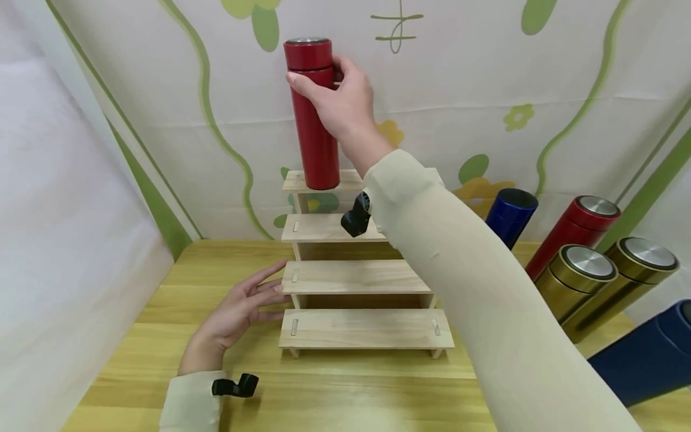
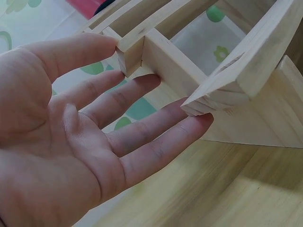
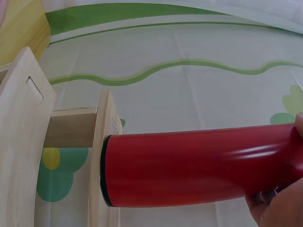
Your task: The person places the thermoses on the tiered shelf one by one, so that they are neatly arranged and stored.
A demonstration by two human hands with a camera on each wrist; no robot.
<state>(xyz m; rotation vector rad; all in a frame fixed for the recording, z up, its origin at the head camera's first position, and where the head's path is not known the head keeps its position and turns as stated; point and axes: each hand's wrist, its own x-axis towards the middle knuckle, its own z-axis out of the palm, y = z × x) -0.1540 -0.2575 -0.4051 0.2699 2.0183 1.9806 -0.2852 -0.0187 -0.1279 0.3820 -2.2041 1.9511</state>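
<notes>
A red thermos bottle (image 1: 317,132) with a silver-topped lid stands nearly upright at the left end of the top step of a wooden tiered rack (image 1: 356,276). Near its lid, my right hand (image 1: 345,99) grips it, thumb in front and fingers behind. In the right wrist view the dark base of the red thermos (image 3: 189,170) meets the top board. My left hand (image 1: 234,315) is at the rack's left side, fingers spread and fairly straight. The left wrist view shows fingertips (image 2: 201,124) touching the board ends of the rack (image 2: 173,61).
To the right on the wooden table (image 1: 345,390) stand a blue thermos (image 1: 510,213), another red one (image 1: 574,231), two gold ones including a shorter-looking gold thermos (image 1: 574,282), and a navy thermos (image 1: 648,354). A patterned cloth (image 1: 432,78) hangs behind the rack.
</notes>
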